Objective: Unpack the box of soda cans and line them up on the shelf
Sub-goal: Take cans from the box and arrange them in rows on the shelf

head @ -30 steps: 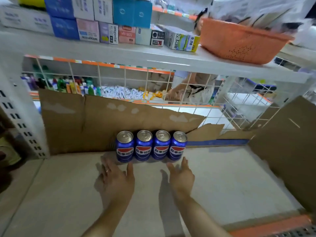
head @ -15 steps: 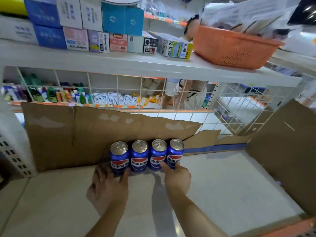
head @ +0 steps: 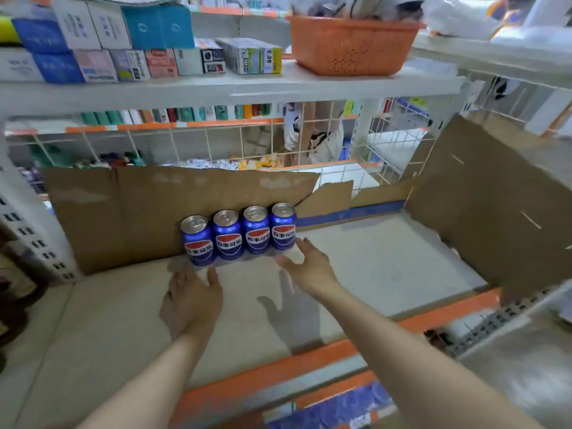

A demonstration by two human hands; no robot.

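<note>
A: Both your hands are released: left hand [head: 192, 300] and right hand [head: 309, 267] hover flat, holding nothing.

B: And the cans?

A: Four blue aluminium soda cans [head: 238, 235] stand just beyond your fingertips, row placed, I judge. Fetch more next; the brown cardboard sheet [head: 123, 209] behind them limits depth.

Four blue Pepsi cans [head: 238, 235] stand upright in a touching row on the shelf [head: 371, 267], against a cardboard sheet [head: 139, 212]. The left hand [head: 192, 301] and right hand [head: 309, 267] hover just before them, fingers spread, holding nothing. An orange basket [head: 349, 44] sits on the upper shelf [head: 216, 91].
</note>
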